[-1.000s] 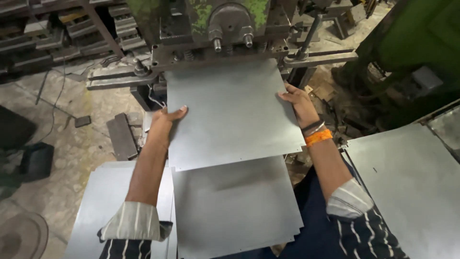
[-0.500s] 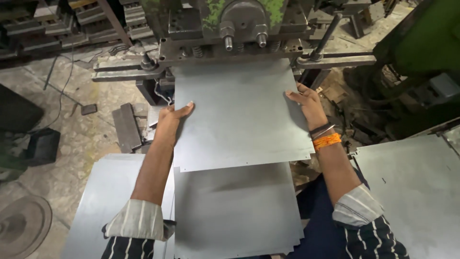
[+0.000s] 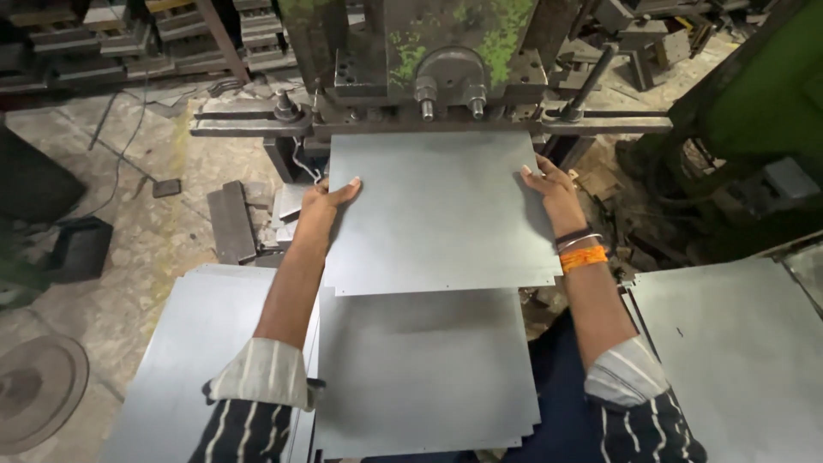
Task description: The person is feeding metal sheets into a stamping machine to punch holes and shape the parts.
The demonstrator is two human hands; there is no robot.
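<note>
Head view, looking down at a press station. Nearest the viewer, a stack of grey metal sheets (image 3: 424,369) lies flat over the person's lap, its corners slightly fanned at the lower right. A second stack of sheets (image 3: 193,343) lies to the left of it, partly under the left forearm, and a third stack of sheets (image 3: 737,351) lies to the right, apart from the right arm. Both forearms emerge from rolled striped sleeves; the right wrist carries an orange band and dark bangles (image 3: 581,249).

Beyond the lap stack, a single metal sheet (image 3: 437,210) is held level, its near edge overlapping the far edge of that stack and its far edge reaching in under the head of the green-flecked press (image 3: 446,60). The left hand (image 3: 321,206) has its grip closed on the sheet's left edge, thumb lying on the upper face, fingers hidden beneath. The right hand (image 3: 549,189) has its grip closed on the right edge near the far corner, fingers spread on top of the sheet.

Left of the press, dark steel bars (image 3: 231,221) lie on the dusty concrete floor (image 3: 129,257). Racks of metal blocks (image 3: 129,34) stand at the far left.
</note>
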